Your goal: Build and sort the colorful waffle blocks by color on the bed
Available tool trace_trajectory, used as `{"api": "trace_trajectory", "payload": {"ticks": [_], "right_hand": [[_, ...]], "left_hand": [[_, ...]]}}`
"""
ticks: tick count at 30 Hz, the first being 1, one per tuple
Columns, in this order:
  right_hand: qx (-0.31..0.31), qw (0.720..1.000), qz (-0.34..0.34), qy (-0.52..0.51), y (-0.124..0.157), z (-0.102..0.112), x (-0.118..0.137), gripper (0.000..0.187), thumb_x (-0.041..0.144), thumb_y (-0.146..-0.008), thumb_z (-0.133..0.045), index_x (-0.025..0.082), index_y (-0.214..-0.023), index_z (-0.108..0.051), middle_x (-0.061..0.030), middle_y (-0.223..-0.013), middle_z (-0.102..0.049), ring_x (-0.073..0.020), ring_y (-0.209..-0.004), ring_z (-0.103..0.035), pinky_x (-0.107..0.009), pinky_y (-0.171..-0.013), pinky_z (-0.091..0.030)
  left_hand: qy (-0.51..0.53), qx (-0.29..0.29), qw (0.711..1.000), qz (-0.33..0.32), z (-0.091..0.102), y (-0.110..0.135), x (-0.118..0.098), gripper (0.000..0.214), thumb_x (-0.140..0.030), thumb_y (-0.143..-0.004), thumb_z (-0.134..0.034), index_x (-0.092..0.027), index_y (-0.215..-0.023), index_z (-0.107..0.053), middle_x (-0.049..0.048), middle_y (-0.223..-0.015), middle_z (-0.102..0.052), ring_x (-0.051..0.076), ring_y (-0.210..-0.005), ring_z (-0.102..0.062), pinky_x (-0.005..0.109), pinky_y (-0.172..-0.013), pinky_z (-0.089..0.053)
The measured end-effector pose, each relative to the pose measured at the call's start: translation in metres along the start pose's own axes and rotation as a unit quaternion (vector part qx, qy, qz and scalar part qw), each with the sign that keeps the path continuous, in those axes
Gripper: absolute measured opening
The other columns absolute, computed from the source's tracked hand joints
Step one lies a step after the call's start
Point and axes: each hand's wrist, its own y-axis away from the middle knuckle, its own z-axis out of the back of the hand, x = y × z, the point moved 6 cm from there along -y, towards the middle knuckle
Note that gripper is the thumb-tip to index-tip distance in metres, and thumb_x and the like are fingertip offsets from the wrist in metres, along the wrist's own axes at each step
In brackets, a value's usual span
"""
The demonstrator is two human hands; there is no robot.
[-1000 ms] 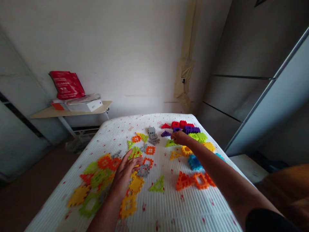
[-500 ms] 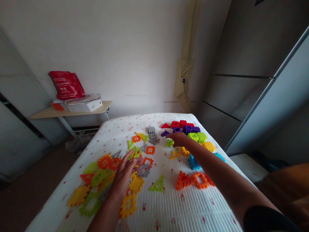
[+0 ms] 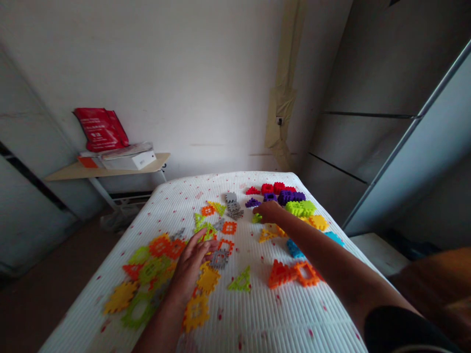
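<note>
The left hand [image 3: 191, 264] is hovering open beside jumbled multicoloured plastic tiles [image 3: 149, 269] at eight o'clock; the right hand [image 3: 269, 212], grip unclear, is staying near colour-grouped plastic tiles [image 3: 290, 198] at one o'clock.

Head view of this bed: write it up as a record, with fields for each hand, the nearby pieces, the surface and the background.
left hand: open, fingers spread, beside a grey square plastic tile
right hand: fingers curled at a small lime-green plastic tile; grip unclear
nearby pieces: purple plastic blocks, red plastic blocks
surface: white ribbed mattress
background: red bag on a pale wooden shelf
</note>
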Motion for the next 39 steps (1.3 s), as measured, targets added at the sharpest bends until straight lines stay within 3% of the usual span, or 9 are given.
{"api": "trace_trajectory", "payload": {"ticks": [12,19,23,27,30,34,39], "right_hand": [[0.027,0.998,-0.036,0.047,-0.004,-0.003,0.005,0.036,0.026,-0.073,-0.062,0.021,-0.108,-0.066,-0.0124,-0.102,-0.069,-0.0279,-0.091,-0.065,-0.036,-0.072,-0.049],[0.029,0.998,-0.046,0.038,-0.007,-0.003,0.007,0.036,0.026,-0.071,-0.063,0.021,-0.107,-0.067,-0.013,-0.103,-0.069,-0.0295,-0.093,-0.065,-0.038,-0.072,-0.05],[0.037,0.997,-0.051,0.038,-0.004,0.003,0.009,0.038,0.026,-0.071,-0.065,0.023,-0.109,-0.066,-0.0116,-0.105,-0.069,-0.0278,-0.094,-0.065,-0.035,-0.072,-0.05],[0.034,0.997,-0.064,0.038,0.003,0.017,0.008,0.057,0.029,-0.067,-0.071,0.027,-0.122,-0.057,-0.0099,-0.106,-0.069,-0.0279,-0.095,-0.064,-0.035,-0.071,-0.05],[0.016,0.996,-0.085,0.036,0.015,0.036,0.007,0.059,0.032,-0.071,-0.069,0.026,-0.127,-0.052,-0.0117,-0.106,-0.068,-0.0299,-0.093,-0.065,-0.037,-0.07,-0.05],[-0.022,0.995,-0.1,0.009,0.046,0.065,0.013,0.055,0.033,-0.077,-0.064,0.026,-0.13,-0.05,-0.0121,-0.11,-0.066,-0.0302,-0.096,-0.064,-0.036,-0.071,-0.049],[-0.06,0.988,-0.107,-0.095,0.087,0.083,0.021,0.051,0.035,-0.079,-0.061,0.026,-0.127,-0.053,-0.0082,-0.101,-0.069,-0.0245,-0.089,-0.066,-0.033,-0.071,-0.049]], "left_hand": [[0.012,0.015,1.0,0.005,0.003,-0.004,0.005,0.071,-0.049,-0.073,-0.063,-0.018,-0.134,-0.041,0.0132,-0.105,-0.067,0.025,-0.098,-0.063,0.035,-0.08,-0.048],[0.011,-0.009,1.0,-0.007,0.008,-0.005,0.003,0.074,-0.051,-0.07,-0.065,-0.017,-0.133,-0.043,0.0136,-0.102,-0.068,0.025,-0.092,-0.065,0.034,-0.078,-0.048],[-0.005,-0.039,0.999,-0.034,0.023,-0.012,0.003,0.072,-0.052,-0.07,-0.064,-0.016,-0.13,-0.045,0.0118,-0.097,-0.069,0.023,-0.088,-0.065,0.033,-0.074,-0.048],[-0.082,-0.104,0.988,-0.078,0.05,-0.02,-0.004,0.057,-0.048,-0.07,-0.062,-0.015,-0.117,-0.057,0.0102,-0.094,-0.068,0.022,-0.086,-0.064,0.033,-0.076,-0.047],[-0.196,-0.149,0.961,-0.123,0.065,-0.025,-0.013,0.037,-0.038,-0.07,-0.06,-0.017,-0.099,-0.066,0.0092,-0.094,-0.069,0.023,-0.088,-0.062,0.035,-0.084,-0.045],[-0.352,-0.114,0.919,-0.135,0.056,-0.036,-0.016,0.022,-0.026,-0.071,-0.054,-0.021,-0.085,-0.07,0.0072,-0.089,-0.07,0.023,-0.088,-0.061,0.034,-0.085,-0.043],[-0.42,-0.093,0.893,-0.133,0.034,-0.053,-0.017,0.024,-0.019,-0.062,-0.063,-0.022,-0.084,-0.072,0.011,-0.095,-0.069,0.029,-0.099,-0.057,0.039,-0.094,-0.036]]}}
